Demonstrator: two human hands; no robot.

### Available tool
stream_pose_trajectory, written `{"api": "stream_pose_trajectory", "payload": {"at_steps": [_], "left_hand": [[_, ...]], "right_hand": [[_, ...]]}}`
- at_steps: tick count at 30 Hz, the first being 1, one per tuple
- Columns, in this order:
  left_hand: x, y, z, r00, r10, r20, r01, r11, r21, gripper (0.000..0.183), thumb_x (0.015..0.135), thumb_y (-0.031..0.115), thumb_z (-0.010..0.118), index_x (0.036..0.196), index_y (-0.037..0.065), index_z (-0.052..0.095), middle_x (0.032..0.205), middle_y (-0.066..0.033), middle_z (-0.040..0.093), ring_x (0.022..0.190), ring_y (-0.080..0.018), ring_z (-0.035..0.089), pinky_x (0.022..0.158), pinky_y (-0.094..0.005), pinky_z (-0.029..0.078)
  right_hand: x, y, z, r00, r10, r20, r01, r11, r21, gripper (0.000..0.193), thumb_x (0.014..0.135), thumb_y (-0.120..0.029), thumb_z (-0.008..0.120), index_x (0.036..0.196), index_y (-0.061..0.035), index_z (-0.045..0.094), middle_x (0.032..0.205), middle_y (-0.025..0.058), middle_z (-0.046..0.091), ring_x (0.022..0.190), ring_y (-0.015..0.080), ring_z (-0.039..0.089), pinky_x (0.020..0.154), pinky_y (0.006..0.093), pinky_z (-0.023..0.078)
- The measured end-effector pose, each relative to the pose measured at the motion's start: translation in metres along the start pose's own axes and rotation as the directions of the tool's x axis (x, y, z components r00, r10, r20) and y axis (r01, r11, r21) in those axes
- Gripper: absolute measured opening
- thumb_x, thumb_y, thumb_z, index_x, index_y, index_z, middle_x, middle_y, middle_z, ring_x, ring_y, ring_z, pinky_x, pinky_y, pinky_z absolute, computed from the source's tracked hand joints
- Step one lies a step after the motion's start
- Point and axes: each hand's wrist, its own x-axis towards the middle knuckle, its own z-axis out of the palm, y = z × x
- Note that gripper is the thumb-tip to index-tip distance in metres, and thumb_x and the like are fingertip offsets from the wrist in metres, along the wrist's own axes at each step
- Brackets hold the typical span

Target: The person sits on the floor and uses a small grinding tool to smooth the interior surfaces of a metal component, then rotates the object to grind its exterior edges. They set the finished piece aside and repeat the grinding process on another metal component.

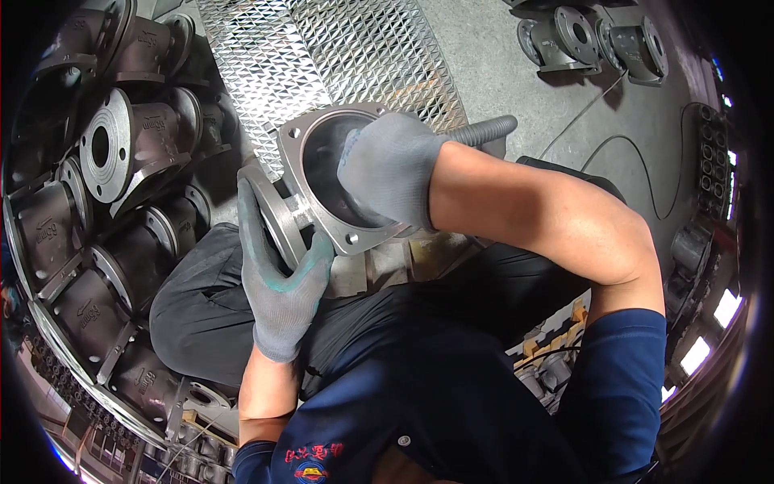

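Observation:
A grey cast-metal valve body (373,239) rests in front of my lap, its round bore facing up inside a square flange with bolt holes. My left hand (282,282), in a grey and green glove, grips the round side flange (272,211), with the thumb on the near side and the fingers along the outer rim. My right hand (391,165), also gloved, reaches down into the bore. Its fingers are hidden inside, and whether they hold anything cannot be seen. Just beyond my right wrist lies a ribbed grey hose or handle (484,131).
Similar valve bodies (141,141) are stacked closely along the left. Two more castings (564,39) stand on the floor at the far right. A textured metal sheet (322,60) lies ahead. A thin black cable (637,153) curves across the floor at right.

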Motion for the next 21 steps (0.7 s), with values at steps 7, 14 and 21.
{"api": "stream_pose_trajectory", "payload": {"at_steps": [7, 14, 21], "left_hand": [[0.001, 0.0, -0.001, 1.0, 0.006, 0.012, -0.006, 0.999, -0.048, 0.103, 0.087, 0.006, 0.082, 0.173, -0.008, 0.025, 0.171, -0.0261, 0.045, 0.151, -0.0263, 0.053, 0.123, -0.0386, 0.045], [0.002, 0.0, 0.002, 0.993, 0.116, -0.008, -0.116, 0.993, 0.018, 0.105, 0.088, 0.008, 0.083, 0.171, -0.011, 0.022, 0.169, -0.0329, 0.045, 0.145, -0.0307, 0.061, 0.116, -0.0381, 0.052], [0.0, -0.007, 0.003, 0.943, 0.333, 0.022, -0.328, 0.915, 0.235, 0.106, 0.087, 0.01, 0.088, 0.167, -0.016, 0.024, 0.164, -0.039, 0.046, 0.144, -0.0375, 0.062, 0.117, -0.0409, 0.052]], "right_hand": [[-0.001, 0.002, -0.009, 1.0, -0.013, 0.023, 0.012, 0.999, 0.044, 0.019, 0.087, -0.019, 0.074, 0.089, -0.0016, 0.083, 0.088, 0.0185, 0.079, 0.077, 0.0314, 0.079, 0.064, 0.0419, 0.063], [-0.01, 0.02, -0.035, 0.985, 0.154, 0.08, -0.166, 0.969, 0.181, 0.02, 0.093, -0.015, 0.068, 0.092, -0.0014, 0.082, 0.099, 0.0218, 0.08, 0.09, 0.039, 0.08, 0.077, 0.0459, 0.065], [-0.002, 0.006, -0.075, 0.984, 0.066, 0.167, -0.079, 0.994, 0.074, 0.019, 0.077, -0.021, 0.079, 0.087, -0.0039, 0.083, 0.09, 0.0182, 0.08, 0.083, 0.0355, 0.08, 0.07, 0.0451, 0.064]]}}
